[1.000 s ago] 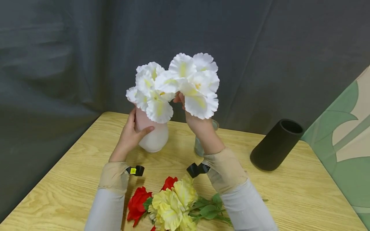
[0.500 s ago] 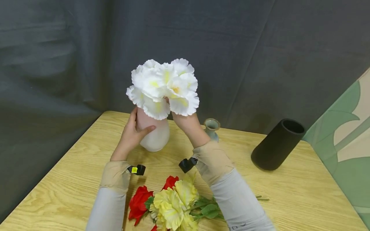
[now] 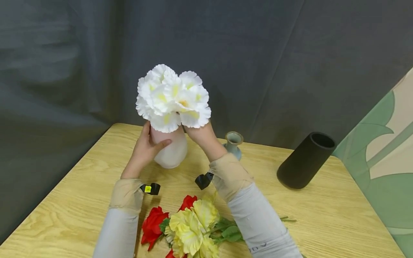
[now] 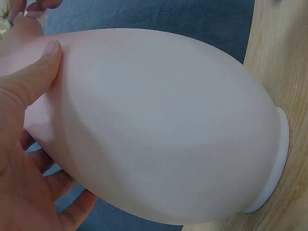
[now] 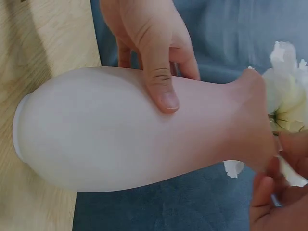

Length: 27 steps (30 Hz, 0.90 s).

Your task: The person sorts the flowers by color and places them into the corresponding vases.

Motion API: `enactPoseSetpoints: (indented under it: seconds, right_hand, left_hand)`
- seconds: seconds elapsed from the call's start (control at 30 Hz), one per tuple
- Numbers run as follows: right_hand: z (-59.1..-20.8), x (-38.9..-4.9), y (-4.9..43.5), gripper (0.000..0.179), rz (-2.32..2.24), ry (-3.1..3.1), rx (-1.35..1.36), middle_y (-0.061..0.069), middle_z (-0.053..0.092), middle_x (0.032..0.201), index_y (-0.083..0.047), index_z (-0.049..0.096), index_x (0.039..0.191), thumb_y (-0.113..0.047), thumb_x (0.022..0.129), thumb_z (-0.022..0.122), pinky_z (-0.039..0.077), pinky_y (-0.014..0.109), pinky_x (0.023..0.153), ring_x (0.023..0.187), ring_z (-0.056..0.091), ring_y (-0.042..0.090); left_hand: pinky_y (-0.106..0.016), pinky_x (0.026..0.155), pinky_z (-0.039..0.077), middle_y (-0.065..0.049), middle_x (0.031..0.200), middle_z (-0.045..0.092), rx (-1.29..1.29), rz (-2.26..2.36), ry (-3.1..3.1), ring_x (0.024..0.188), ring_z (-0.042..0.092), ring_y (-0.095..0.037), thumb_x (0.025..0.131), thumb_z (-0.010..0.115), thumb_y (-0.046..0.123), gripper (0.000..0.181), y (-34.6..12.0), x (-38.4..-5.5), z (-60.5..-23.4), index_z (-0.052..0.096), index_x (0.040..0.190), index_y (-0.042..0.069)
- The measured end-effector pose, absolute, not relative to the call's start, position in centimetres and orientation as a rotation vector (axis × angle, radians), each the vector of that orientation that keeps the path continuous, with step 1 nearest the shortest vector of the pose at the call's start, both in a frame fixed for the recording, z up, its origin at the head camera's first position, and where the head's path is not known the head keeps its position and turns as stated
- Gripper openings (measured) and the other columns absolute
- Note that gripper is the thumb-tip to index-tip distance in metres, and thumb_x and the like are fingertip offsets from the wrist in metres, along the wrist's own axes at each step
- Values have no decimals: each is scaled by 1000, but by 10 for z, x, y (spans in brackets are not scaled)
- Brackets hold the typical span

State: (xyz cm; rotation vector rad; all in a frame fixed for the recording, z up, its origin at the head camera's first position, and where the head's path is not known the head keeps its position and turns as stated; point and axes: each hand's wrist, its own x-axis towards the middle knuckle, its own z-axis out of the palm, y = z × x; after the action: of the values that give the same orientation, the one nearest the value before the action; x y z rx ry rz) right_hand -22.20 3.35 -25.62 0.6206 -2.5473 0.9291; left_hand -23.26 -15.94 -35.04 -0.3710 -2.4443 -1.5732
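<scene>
**Dark curtain [image 3: 258, 53] behind, pale vase [image 3: 172, 152] below: minding the stem [image 5: 275, 133] at the rim**

The curtain is closing off the back, with a painted panel [image 3: 384, 157] rising beyond the right edge of the wooden bench [image 3: 338, 215]. The pale vase is standing nearer the bench's back left corner, its foot seemingly resting on the wood; keeping that foot flat is giving both hands something firm to work against.

White flowers [image 3: 174, 95] are crowding above its mouth and covering it from overhead, so going by touch is probably serving better than sight here.

A black vase [image 3: 304, 163] is occupying the area by the back right corner. Yellow flowers [image 3: 191, 227] are lying on the near side, whose edge is out of view, with red flowers [image 3: 153, 225] beside them. A blue-grey vase [image 3: 233, 143] is sitting along the back edge; the right forearm is crossing close in front, so the elbow wants watching.

The left hand [image 3: 142, 150] is grasping the pale vase round its upper body, thumb in front; firm without squeezing is enough. The right hand [image 3: 199, 135] is apparently pinching the stem just under the blossoms, though blur is hiding the exact contact. Holding low and guiding straight should spare the petals from snagging.
</scene>
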Motion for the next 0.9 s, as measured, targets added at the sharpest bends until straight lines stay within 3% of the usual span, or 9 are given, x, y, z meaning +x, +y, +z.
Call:
enactPoseSetpoints:
  seconds: [0.17, 0.27, 0.37, 0.47, 0.57, 0.67, 0.77, 0.9]
  right_hand:
    - [-265, -214, 45, 23, 1596, -2305, 564, 18, 60, 106, 3, 58, 117, -5, 96, 59, 50, 33, 85, 97, 60, 28]
    - [-268, -205, 59, 26, 1711, -2236, 508, 21, 63, 114, 4, 61, 121, -6, 96, 61, 51, 33, 88, 101, 62, 25]
    - [-274, -197, 77, 21, 1791, -2187, 456, 21, 67, 107, 7, 65, 114, -4, 97, 60, 49, 25, 76, 88, 61, 16]
    - [-282, -188, 98, 17, 1850, -2164, 383, 16, 66, 94, 6, 67, 109, -5, 98, 60, 43, 21, 64, 78, 57, 11]
    - [-289, -178, 121, 17, 1853, -2181, 283, 2, 65, 83, 3, 68, 107, -9, 99, 60, 41, 24, 62, 78, 58, 14]
    - [-294, -168, 141, 19, 1823, -2229, 219, -7, 64, 81, 3, 67, 109, -12, 100, 59, 42, 28, 67, 80, 59, 15]
    - [-299, -155, 155, 22, 1755, -2332, 205, -7, 63, 82, 4, 65, 111, -14, 101, 58, 42, 30, 68, 81, 59, 13]
    - [-309, -139, 168, 19, 1609, -2496, 265, 3, 66, 87, 2, 67, 109, -13, 101, 57, 46, 28, 70, 82, 59, 14]
  left_hand:
    - [-56, 121, 23, -15, 162, 27, -393, -1569, -2424, 149, 27, -35, 88, 76, 24, 96, -157, -232, -350, 12, 159, 13]
    - [-56, 121, 23, -17, 159, 27, -383, -1520, -2378, 148, 27, -34, 87, 78, 25, 97, -153, -232, -348, 13, 157, 9]
    - [-52, 115, 29, -22, 145, 35, -268, -1355, -2383, 137, 33, -35, 85, 78, 32, 86, -151, -219, -335, 27, 146, -1]
    - [-48, 96, 40, -22, 124, 47, -179, -1179, -2513, 117, 44, -36, 88, 73, 38, 63, -156, -195, -312, 46, 126, -4]
    - [-42, 86, 46, -18, 113, 59, -401, -1140, -2691, 105, 55, -33, 95, 66, 33, 43, -163, -178, -293, 57, 117, -2]
    - [-39, 88, 52, -12, 115, 66, -817, -1284, -2780, 103, 62, -26, 98, 64, 24, 32, -160, -180, -290, 61, 122, 4]
    - [-39, 93, 53, -10, 119, 67, -1129, -1456, -2708, 108, 63, -23, 98, 63, 20, 32, -139, -195, -301, 61, 127, 5]
    - [-43, 100, 50, -15, 119, 68, -1215, -1566, -2587, 111, 64, -28, 99, 61, 15, 34, -101, -220, -324, 59, 130, 1]
